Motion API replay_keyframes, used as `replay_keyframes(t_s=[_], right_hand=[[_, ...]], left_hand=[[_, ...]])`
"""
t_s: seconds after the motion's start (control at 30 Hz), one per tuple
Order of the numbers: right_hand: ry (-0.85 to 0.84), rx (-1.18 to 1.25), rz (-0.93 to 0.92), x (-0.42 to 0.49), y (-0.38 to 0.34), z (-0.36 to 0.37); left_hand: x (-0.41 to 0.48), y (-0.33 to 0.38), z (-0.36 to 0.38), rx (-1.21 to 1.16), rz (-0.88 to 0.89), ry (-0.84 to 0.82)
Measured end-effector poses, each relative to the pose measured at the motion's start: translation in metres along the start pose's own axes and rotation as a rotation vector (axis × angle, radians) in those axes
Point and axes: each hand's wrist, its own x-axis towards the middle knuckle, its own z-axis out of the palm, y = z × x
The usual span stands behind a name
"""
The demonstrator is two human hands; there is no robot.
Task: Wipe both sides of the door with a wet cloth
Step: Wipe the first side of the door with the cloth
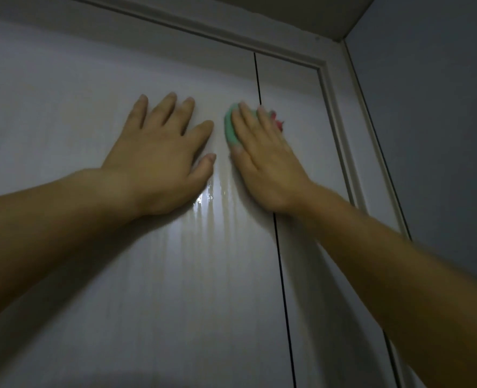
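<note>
— What's on the left side?
— The pale door [64, 93] fills most of the view, seen close up and from below. The left hand [159, 152] lies flat on it, palm to the panel. Its fingers are straight and spread wide, with the thumb out to the side, and it holds nothing.

— And between the two hands?
— A shiny wet patch [215, 214] with thin streaks running down the door. It is brightest just beside the heel of the left hand.

— Where's the cloth?
— High on the door, under the right hand [262, 155]. The cloth [229, 127] is green along its left edge, which bulges out past the index finger. A bit of pink shows on the far side of the fingers. The cloth sits flat against the panel.

— Is that hand gripping it?
— It presses rather than grips. The fingers lie nearly straight over the cloth, close together, and the thumb rests along the green edge. The hand is a little blurred.

— What's further right?
— A thin dark groove [281, 275] runs down the door and passes behind the right hand and wrist. Beyond it is the moulded door frame [334, 113], then a grey wall [441, 135]. A strip of ceiling [301, 12] shows at the top right.
</note>
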Motion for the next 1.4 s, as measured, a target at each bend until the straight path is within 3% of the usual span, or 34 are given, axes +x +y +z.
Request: replay_keyframes(t_s=[0.1, 0.27, 0.43, 0.6, 0.8, 1.0, 1.17, 1.33, 1.4], right_hand=[[-0.005, -0.014, -0.042, -0.045, 0.012, 0.003], [0.007, 0.065, 0.338, -0.031, 0.051, -0.018], [0.006, 0.043, 0.171, -0.079, 0.035, 0.002], [0.022, 0.077, 0.428, -0.059, 0.042, -0.013], [-0.029, 0.026, 0.128, -0.102, -0.015, 0.015], [0.019, 0.05, 0.25, -0.023, -0.008, 0.003], [-0.022, -0.029, -0.087, -0.048, -0.04, 0.024], [-0.01, 0.042, 0.189, 0.03, -0.025, 0.002], [-0.001, 0.023, 0.121, 0.025, -0.044, 0.01]], left_hand=[[-0.015, 0.012, 0.007, -0.011, 0.01, -0.008], [-0.016, 0.012, 0.007, -0.027, 0.004, -0.004], [-0.018, 0.014, 0.005, 0.009, 0.007, -0.027], [-0.017, 0.013, 0.001, -0.01, 0.012, -0.049], [-0.022, 0.002, -0.005, -0.074, 0.052, -0.065], [-0.044, -0.022, -0.008, -0.024, -0.07, -0.046], [-0.052, -0.038, -0.009, -0.039, -0.049, -0.071], [-0.053, -0.046, -0.011, -0.043, -0.01, -0.079], [-0.053, -0.048, -0.013, -0.064, -0.006, -0.072]])
